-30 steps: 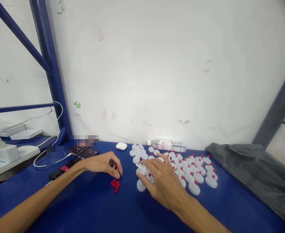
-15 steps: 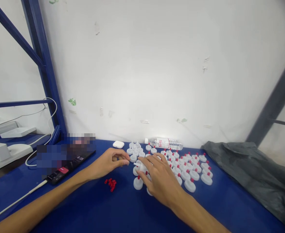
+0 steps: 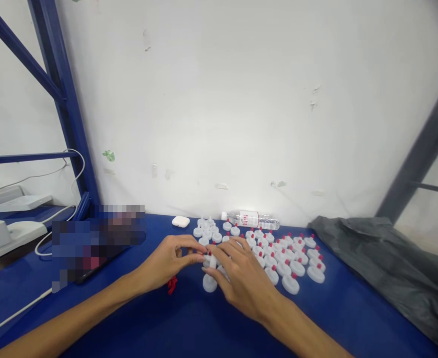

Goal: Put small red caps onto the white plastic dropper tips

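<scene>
My right hand holds a white nozzle cap between thumb and fingers, its body partly covered by them. At its tip my left hand pinches a small red tip cap, mostly hidden by the fingertips. Just below stands a white cap, its top hidden. A little pile of red tip caps lies under my left hand and is partly covered by it. Beyond the hands sit several white nozzle caps without red tips. To the right spread many white caps with red tips.
A clear water bottle lies along the wall, with a white earbud case to its left. A phone, largely pixelated, and a white cable are at left. Dark grey sheeting covers the right side of the blue table.
My left hand has moved right, and its fingertips now meet the nozzle tip. The nozzle cap in my right hand has turned more upright. The view has shifted slightly.
</scene>
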Demonstrator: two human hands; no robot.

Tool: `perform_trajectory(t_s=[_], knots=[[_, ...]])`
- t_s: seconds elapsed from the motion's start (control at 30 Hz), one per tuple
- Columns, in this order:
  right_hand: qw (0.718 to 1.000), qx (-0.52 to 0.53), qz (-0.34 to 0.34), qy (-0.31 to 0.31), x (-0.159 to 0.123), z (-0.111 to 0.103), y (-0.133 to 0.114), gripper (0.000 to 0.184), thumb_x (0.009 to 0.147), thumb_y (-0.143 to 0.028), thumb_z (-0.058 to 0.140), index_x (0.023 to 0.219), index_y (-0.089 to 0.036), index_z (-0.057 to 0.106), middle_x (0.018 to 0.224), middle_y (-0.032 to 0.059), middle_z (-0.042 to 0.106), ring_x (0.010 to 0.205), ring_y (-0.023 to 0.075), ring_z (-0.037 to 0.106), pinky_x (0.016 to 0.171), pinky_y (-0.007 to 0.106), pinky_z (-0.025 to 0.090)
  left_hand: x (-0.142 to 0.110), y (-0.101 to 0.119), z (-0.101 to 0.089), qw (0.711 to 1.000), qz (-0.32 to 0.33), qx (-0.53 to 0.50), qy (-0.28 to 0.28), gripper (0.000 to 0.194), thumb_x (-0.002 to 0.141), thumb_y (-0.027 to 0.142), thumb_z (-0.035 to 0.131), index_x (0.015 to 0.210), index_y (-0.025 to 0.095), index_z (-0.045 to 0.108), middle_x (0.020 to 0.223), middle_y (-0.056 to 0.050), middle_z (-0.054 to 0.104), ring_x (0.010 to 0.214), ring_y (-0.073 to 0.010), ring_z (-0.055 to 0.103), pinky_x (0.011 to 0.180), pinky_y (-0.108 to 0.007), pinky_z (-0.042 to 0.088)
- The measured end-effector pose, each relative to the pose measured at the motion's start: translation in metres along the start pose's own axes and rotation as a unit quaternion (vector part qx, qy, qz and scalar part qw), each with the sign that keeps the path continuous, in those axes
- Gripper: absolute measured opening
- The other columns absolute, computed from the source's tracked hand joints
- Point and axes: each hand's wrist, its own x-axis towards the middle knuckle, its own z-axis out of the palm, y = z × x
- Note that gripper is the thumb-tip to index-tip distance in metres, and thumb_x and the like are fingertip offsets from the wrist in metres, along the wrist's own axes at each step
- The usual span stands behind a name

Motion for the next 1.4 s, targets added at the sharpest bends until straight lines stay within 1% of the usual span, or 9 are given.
perform_trajectory(t_s=[0.2, 0.43, 0.57, 0.7, 0.83, 1.0, 1.23, 1.33, 1.4], knots=[[0.999, 0.020, 0.009, 0.033, 0.000, 0.000, -0.007, 0.040, 0.112, -0.019, 0.063, 0.152, -0.018, 0.066, 0.126, 0.0141, 0.082, 0.115, 0.0317, 0.076, 0.107, 0.050, 0.065, -0.005, 0.011, 0.003, 0.997, 0.078, 0.014, 0.002, 0.052, 0.108, 0.063, 0.062, 0.082, 0.022, 0.081, 0.082, -0.004, 0.077, 0.076, -0.0219, 0.063, 0.074, -0.035, 0.046], [0.998, 0.034, -0.019, 0.046, 0.002, 0.004, -0.009, 0.039, 0.113, -0.014, 0.056, 0.151, -0.016, 0.067, 0.128, 0.0140, 0.082, 0.115, 0.0309, 0.075, 0.105, 0.047, 0.066, -0.008, 0.017, 0.002, 0.998, 0.067, 0.012, -0.009, 0.061, 0.106, 0.070, 0.059, 0.069, 0.023, 0.072, 0.076, -0.005, 0.072, 0.072, -0.0230, 0.062, 0.071, -0.037, 0.047], [0.999, 0.022, 0.010, 0.027, 0.008, 0.007, -0.010, 0.034, 0.115, -0.025, 0.061, 0.148, -0.019, 0.069, 0.127, 0.0120, 0.083, 0.114, 0.0309, 0.076, 0.106, 0.049, 0.065, -0.001, 0.010, -0.001, 0.997, 0.057, 0.057, 0.008, 0.053, 0.105, 0.062, 0.060, 0.072, 0.023, 0.074, 0.080, -0.005, 0.076, 0.079, -0.0242, 0.065, 0.076, -0.037, 0.050], [0.998, 0.004, 0.060, 0.026, 0.012, 0.005, -0.010, 0.050, 0.115, -0.042, 0.066, 0.159, -0.019, 0.061, 0.137, 0.0140, 0.081, 0.124, 0.0343, 0.075, 0.112, 0.056, 0.063, 0.006, 0.002, -0.012, 0.979, 0.059, 0.173, 0.086, 0.045, 0.108, 0.051, 0.054, 0.079, 0.023, 0.074, 0.087, -0.004, 0.082, 0.090, -0.0258, 0.069, 0.093, -0.040, 0.053], [0.998, -0.022, 0.061, 0.005, 0.012, 0.001, -0.004, 0.040, 0.116, -0.038, 0.062, 0.152, -0.022, 0.066, 0.145, 0.0146, 0.078, 0.133, 0.0349, 0.074, 0.117, 0.059, 0.061, 0.007, -0.010, -0.028, 0.956, 0.043, 0.257, 0.135, 0.037, 0.105, 0.040, 0.057, 0.073, 0.023, 0.065, 0.076, -0.004, 0.073, 0.086, -0.0270, 0.062, 0.099, -0.048, 0.043], [0.997, -0.025, 0.064, -0.029, 0.007, 0.004, 0.001, 0.032, 0.118, -0.034, 0.057, 0.143, -0.023, 0.073, 0.152, 0.0152, 0.076, 0.145, 0.0373, 0.068, 0.128, 0.067, 0.051, 0.008, -0.025, -0.035, 0.933, 0.036, 0.336, 0.126, 0.035, 0.098, 0.032, 0.066, 0.064, 0.023, 0.058, 0.067, -0.003, 0.068, 0.081, -0.0273, 0.059, 0.096, -0.051, 0.036], [0.997, -0.040, 0.055, -0.041, 0.005, 0.009, 0.002, 0.030, 0.118, -0.032, 0.057, 0.140, -0.024, 0.076, 0.150, 0.0126, 0.078, 0.149, 0.0376, 0.067, 0.131, 0.068, 0.047, 0.006, -0.025, -0.030, 0.916, 0.055, 0.374, 0.135, 0.033, 0.106, 0.037, 0.060, 0.079, 0.021, 0.070, 0.078, -0.007, 0.076, 0.091, -0.0305, 0.063, 0.097, -0.053, 0.037], [0.997, -0.040, 0.054, -0.039, 0.006, 0.007, 0.001, 0.028, 0.117, -0.029, 0.058, 0.138, -0.024, 0.077, 0.147, 0.0127, 0.079, 0.148, 0.0376, 0.067, 0.131, 0.068, 0.047, 0.004, -0.023, -0.025, 0.911, 0.085, 0.382, 0.132, 0.025, 0.107, 0.035, 0.060, 0.108, 0.021, 0.080, 0.111, -0.012, 0.085, 0.113, -0.0363, 0.066, 0.104, -0.056, 0.041], [0.997, -0.040, 0.054, -0.041, 0.006, 0.007, 0.000, 0.028, 0.117, -0.028, 0.059, 0.138, -0.024, 0.076, 0.146, 0.0122, 0.080, 0.147, 0.0379, 0.068, 0.131, 0.069, 0.047, 0.004, -0.026, -0.020, 0.905, 0.126, 0.392, 0.108, 0.036, 0.109, 0.031, 0.057, 0.137, 0.020, 0.077, 0.144, -0.016, 0.080, 0.135, -0.0414, 0.063, 0.112, -0.061, 0.042]])
